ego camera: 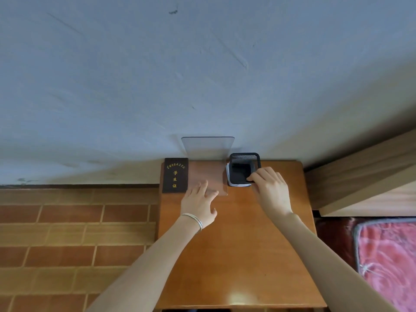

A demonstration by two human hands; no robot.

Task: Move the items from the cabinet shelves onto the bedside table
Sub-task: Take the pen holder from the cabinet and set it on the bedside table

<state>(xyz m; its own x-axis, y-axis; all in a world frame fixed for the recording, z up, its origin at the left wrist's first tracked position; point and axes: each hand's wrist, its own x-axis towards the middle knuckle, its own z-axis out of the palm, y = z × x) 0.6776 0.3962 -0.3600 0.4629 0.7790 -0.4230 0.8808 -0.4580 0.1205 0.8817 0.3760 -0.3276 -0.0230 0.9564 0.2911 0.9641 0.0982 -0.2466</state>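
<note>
Head view, looking down on the wooden bedside table [236, 255], which stood against a pale wall [157, 75]. I noted three items along its rear edge. A dark booklet [175, 175] with gold characters lay flat at the rear left corner, its left side level with the table's edge. Just right of it sat a clear bent plastic stand [208, 149], base flat on the wood, upright part leaning on the wall. A black mesh pen holder [244, 157] stood upright just beside the stand's right side, with white paper [227, 174] showing at its left wall and near foot. The right hand [271, 190] had its fingers curled over the holder's near rim, gripping it. The left hand [199, 204] was flat, fingers straight and spread, fingertips resting on the near part of the stand's base, holding nothing; a thin silver bangle [193, 218] sat on that wrist. Brick-pattern floor [67, 233] lay to the left; a wooden bed frame [364, 176] and a red patterned mattress [387, 262] to the right.
</note>
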